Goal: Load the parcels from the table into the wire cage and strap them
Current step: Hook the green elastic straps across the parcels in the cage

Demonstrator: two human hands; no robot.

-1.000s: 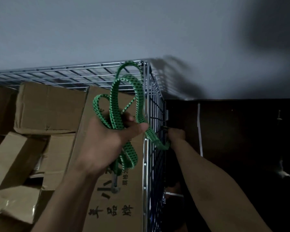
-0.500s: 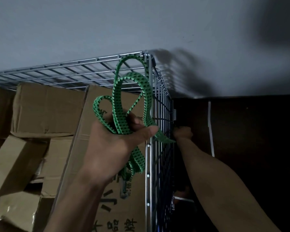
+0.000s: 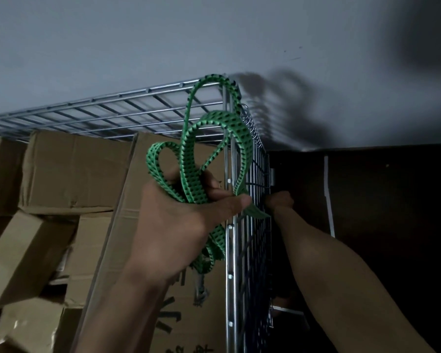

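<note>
The wire cage [image 3: 127, 112] fills the left half of the head view, packed with several brown cardboard parcels [image 3: 69, 169]. My left hand [image 3: 183, 220] grips a bunch of loops of a green strap with black dots [image 3: 189, 159] in front of the cage's corner post [image 3: 229, 225]. One end of the strap runs from this hand past the post to the cage's right side panel. My right hand [image 3: 280, 201] is curled at that side panel where the strap's end reaches it; what its fingers hold is hidden in the dark.
A dark brown wall panel [image 3: 382, 225] with a white strip [image 3: 329, 194] stands close to the right of the cage. A pale grey wall [image 3: 214, 42] rises behind. The tallest parcel [image 3: 194, 314], printed with black characters, leans against the cage's corner.
The view has shifted a little, so the cage corner and both hands sit further right in the frame. Both hands keep their grips and their places at the cage.
</note>
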